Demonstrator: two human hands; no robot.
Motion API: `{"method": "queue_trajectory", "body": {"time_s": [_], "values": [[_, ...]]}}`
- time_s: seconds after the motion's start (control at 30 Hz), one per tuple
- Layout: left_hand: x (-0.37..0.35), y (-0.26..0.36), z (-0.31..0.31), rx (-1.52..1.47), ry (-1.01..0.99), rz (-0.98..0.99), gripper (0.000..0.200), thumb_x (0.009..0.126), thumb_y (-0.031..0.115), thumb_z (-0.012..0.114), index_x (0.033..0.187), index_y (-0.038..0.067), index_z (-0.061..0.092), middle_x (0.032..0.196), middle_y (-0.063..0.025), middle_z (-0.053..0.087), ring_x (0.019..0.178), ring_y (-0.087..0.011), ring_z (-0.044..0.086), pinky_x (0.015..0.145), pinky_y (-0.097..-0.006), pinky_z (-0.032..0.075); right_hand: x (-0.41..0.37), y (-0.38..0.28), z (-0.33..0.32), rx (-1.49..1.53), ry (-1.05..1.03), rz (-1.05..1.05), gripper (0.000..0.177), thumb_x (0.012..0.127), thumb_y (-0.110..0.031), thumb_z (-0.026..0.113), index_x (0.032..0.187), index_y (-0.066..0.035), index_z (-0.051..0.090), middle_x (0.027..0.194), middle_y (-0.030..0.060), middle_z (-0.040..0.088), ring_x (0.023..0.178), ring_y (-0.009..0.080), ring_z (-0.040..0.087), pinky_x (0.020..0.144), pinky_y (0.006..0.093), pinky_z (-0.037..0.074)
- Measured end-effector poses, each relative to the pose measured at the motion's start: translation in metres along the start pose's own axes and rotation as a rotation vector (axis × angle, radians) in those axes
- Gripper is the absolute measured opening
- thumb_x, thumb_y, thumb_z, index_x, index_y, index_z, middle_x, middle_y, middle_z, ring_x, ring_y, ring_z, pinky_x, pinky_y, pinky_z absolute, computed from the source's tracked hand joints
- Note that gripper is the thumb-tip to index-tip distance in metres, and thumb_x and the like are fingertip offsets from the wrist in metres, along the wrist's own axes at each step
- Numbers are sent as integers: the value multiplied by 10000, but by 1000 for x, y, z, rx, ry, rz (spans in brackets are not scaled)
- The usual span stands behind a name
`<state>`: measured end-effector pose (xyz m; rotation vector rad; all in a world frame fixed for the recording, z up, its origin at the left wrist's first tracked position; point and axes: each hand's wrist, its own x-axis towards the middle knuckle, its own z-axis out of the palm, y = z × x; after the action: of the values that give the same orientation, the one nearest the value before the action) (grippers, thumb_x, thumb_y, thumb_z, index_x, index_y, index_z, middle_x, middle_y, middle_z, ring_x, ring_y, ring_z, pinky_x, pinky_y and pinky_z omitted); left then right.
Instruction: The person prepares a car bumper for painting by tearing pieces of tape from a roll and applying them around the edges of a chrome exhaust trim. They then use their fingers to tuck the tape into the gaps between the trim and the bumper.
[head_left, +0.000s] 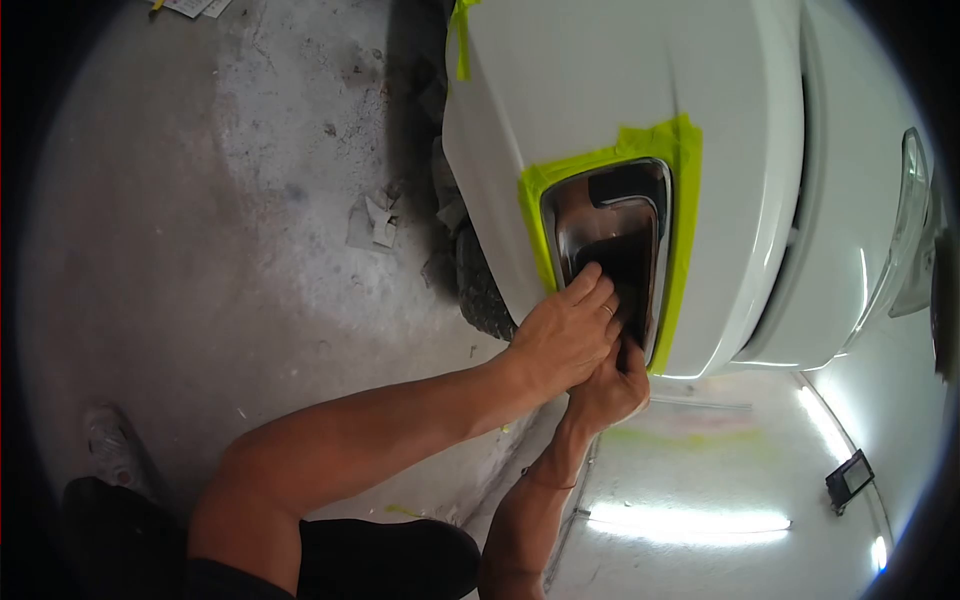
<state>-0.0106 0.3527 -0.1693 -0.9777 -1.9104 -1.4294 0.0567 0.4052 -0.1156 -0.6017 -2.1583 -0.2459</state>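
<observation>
A dark, glossy framed panel (600, 226) with a bright rim is set in a white car body part. Yellow-green masking tape (684, 235) runs around it. My left hand (568, 335), with a ring on one finger, is closed, its bent fingers at the panel's lower part. Just below it, my right hand (606, 392) is closed near the panel's bottom corner, thumb bent. Its other fingers are partly hidden behind my left hand. What the fingertips pinch is hidden.
A dark tyre (483, 290) shows beside the white body part. Paper scraps (381, 220) lie on the stained concrete floor (200, 270). A headlight (905, 225) is at the right. A lit tube lamp (690, 522) and a floodlight (850, 480) are on the wall.
</observation>
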Motion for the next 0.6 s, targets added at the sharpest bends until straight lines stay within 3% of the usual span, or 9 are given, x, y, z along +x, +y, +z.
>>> {"method": "queue_trajectory", "body": {"time_s": [0.27,0.37,0.53,0.6], "values": [[8,1,-1,2,-90,-3,197,859,248,591,904,108,722,904,-41,681,1066,-220,545,1077,-397,303,-3,2,0,108,-51,-22,196,847,-98,756,971,53,739,849,67,758,738,89,637,716,254,524],[7,-3,7,-21,6,-3,198,853,254,596,883,111,729,874,-25,680,1034,-202,548,1032,-379,325,-3,4,3,124,-2,-28,192,845,-91,756,976,49,742,865,61,760,747,77,635,718,248,522],[17,1,-7,-2,-217,-9,180,839,255,609,837,122,731,852,-17,677,1005,-186,558,967,-361,354,-4,5,2,123,-23,-39,187,854,-81,739,992,46,744,877,61,762,752,80,638,722,250,524],[17,-2,-7,-45,-208,-6,163,831,238,614,837,121,727,861,-13,674,996,-182,562,949,-355,365,-3,6,3,107,-20,-14,190,858,-84,736,996,46,745,878,61,762,750,82,639,722,251,525]]}}
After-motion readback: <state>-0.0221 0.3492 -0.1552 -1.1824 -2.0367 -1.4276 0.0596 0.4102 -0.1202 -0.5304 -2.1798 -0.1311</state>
